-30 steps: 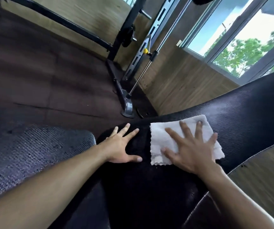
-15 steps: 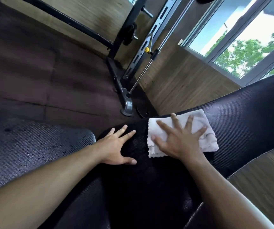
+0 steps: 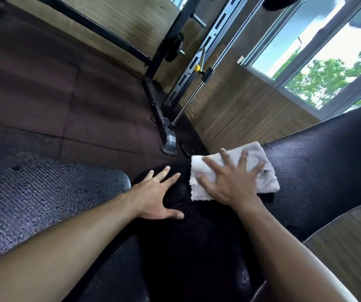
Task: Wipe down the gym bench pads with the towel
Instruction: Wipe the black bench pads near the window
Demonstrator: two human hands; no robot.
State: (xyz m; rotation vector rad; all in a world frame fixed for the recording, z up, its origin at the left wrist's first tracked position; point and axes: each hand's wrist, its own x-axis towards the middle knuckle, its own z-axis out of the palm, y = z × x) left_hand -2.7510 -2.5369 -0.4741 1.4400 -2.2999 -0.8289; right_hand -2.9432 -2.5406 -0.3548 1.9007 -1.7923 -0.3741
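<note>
Head view —
A: Right hand [image 3: 229, 182] flat, fingers spread, pressing white towel [image 3: 266, 182] on black bench pad [image 3: 327, 171]. Left hand [image 3: 153, 199] released, bracing beside it.
B: Advice: even pressure, overlapping strokes, reach pad edges.

The right hand [image 3: 231, 182] covers the middle of the towel [image 3: 264, 182], and its fingertips look blurred. The black bench pad [image 3: 327, 171] is cut off by the right and bottom edges. The rack [image 3: 166, 62] leaves the picture at the top; its far parts are blurred
</note>
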